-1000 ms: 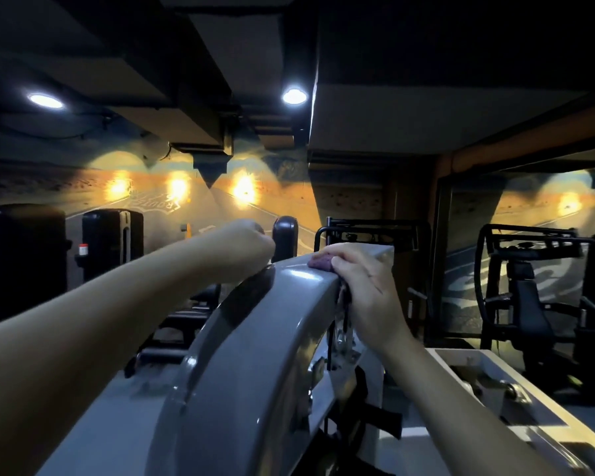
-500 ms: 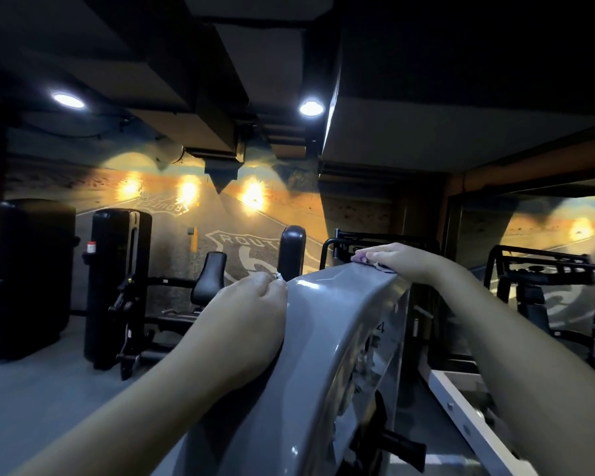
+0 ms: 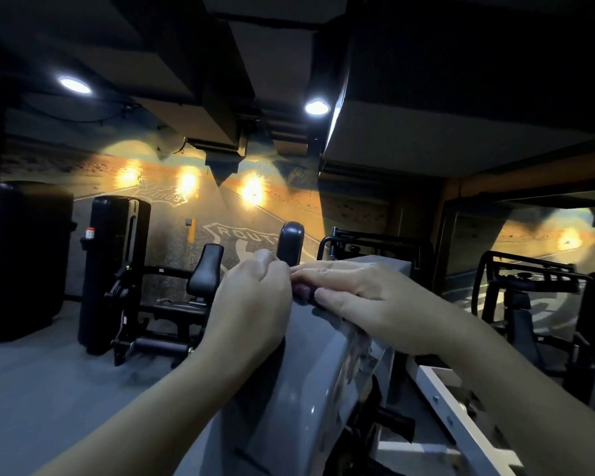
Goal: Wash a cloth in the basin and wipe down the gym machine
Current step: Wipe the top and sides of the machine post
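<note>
Two hands (image 3: 310,304), crumpled purple cloth (image 3: 303,293), smooth grey machine (image 3: 299,389)

Two hands: left hand (image 3: 255,304), right hand (image 3: 368,300); one cloth (image 3: 303,293); two ceiling lights (image 3: 75,84).

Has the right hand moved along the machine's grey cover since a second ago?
Yes. The right hand with the cloth slid left across the grey cover toward the left hand, now nearly touching it.

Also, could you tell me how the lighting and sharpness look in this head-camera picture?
Head view: dim room; ceiling spotlights and wall lights flare; hands slightly blurred; cloth barely visible under the right hand; wide-angle bending at edges.
</note>
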`<action>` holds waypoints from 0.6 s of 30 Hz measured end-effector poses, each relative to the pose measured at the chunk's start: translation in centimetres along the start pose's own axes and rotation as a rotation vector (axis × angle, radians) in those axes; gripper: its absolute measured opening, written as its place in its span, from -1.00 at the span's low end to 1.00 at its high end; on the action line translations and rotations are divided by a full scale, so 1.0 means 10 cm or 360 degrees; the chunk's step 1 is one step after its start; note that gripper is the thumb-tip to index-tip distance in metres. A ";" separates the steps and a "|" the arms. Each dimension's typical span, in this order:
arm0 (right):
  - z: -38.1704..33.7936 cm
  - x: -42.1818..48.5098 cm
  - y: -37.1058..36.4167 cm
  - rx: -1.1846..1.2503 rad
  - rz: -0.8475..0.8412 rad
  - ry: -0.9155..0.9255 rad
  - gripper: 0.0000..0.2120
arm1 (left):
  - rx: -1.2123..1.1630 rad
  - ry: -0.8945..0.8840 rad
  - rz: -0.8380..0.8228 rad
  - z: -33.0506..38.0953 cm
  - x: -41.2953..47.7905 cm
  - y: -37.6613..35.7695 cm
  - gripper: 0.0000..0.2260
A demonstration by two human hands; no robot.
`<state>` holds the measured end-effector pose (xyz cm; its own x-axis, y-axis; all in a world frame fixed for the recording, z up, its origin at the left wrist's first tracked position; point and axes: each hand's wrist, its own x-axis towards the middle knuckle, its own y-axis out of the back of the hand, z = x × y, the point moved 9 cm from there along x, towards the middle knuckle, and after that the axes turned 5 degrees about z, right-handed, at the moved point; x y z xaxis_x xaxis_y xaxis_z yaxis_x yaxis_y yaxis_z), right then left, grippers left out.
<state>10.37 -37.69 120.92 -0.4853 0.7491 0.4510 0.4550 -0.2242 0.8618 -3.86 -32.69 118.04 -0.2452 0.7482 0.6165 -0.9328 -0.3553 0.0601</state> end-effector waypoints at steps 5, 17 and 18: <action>0.45 0.32 0.08 -0.0072 -0.0162 -0.0389 -0.73 | -0.0304 0.0213 0.0010 -0.32 -0.12 0.20 -0.83; -0.79 -0.18 -0.68 -0.1091 0.0288 0.0226 -0.62 | -0.0277 0.0582 0.0038 -1.12 -0.38 0.62 -0.81; -0.86 -0.30 -0.88 -0.1152 0.0311 0.0292 -0.60 | -0.0284 0.0606 0.0033 -1.14 -0.41 0.62 -0.82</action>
<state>1.39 -43.30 113.94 -0.5910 0.5528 0.5874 -0.0261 -0.7409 0.6711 -11.68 -31.57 106.94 -0.3134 0.9074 0.2799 -0.9495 -0.2949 -0.1070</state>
